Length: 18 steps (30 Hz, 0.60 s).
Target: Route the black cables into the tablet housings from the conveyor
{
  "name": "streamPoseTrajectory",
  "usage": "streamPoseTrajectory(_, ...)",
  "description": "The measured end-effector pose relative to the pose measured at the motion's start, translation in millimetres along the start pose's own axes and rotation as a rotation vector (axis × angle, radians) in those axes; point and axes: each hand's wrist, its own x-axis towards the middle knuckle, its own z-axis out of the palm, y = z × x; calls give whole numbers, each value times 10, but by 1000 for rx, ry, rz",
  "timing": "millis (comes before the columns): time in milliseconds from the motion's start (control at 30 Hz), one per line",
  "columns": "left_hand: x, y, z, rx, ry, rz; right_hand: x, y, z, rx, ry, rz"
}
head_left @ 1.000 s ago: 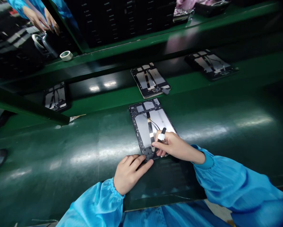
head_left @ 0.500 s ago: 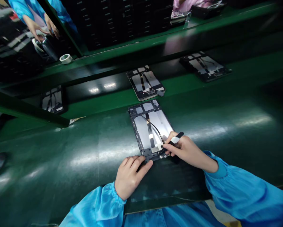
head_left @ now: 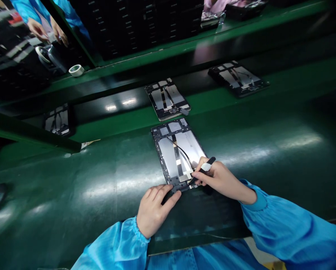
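Note:
An opened tablet (head_left: 165,150) lies on the green bench in front of me, its silver inside, black flat cable and thin black wire showing. My left hand (head_left: 154,210) holds its near left corner, fingertips on the frame and thumb at the near edge. In my right hand (head_left: 217,174) are black tweezers (head_left: 211,161) with a white wrap, pinched between thumb and fingers. Their tips point down at the tablet's near right end, beside the wire's end. The fingers partly cover that spot, so I cannot make out what the tips touch.
Beyond the bench edge, more opened tablets lie in a row: one in the middle (head_left: 168,98), one at the right (head_left: 238,78) and one at the left (head_left: 57,119). A tape roll (head_left: 76,70) sits on the ledge. A green post (head_left: 44,133) slants in from the left. A co-worker's hands (head_left: 38,30) are at the upper left.
The tablets in the back row have shifted a little to the left. The co-worker's hands have moved slightly. My own hands stay almost where they were on the tablet.

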Motion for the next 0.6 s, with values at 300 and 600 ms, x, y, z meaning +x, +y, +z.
streamPoseTrajectory(300,7,7,-18,74,-39,28,3,-12,11,-52,-6,-37)
streamPoseTrajectory(600,140,130,-9,160,-125,-40,5,-49,16,-92,29,-70)
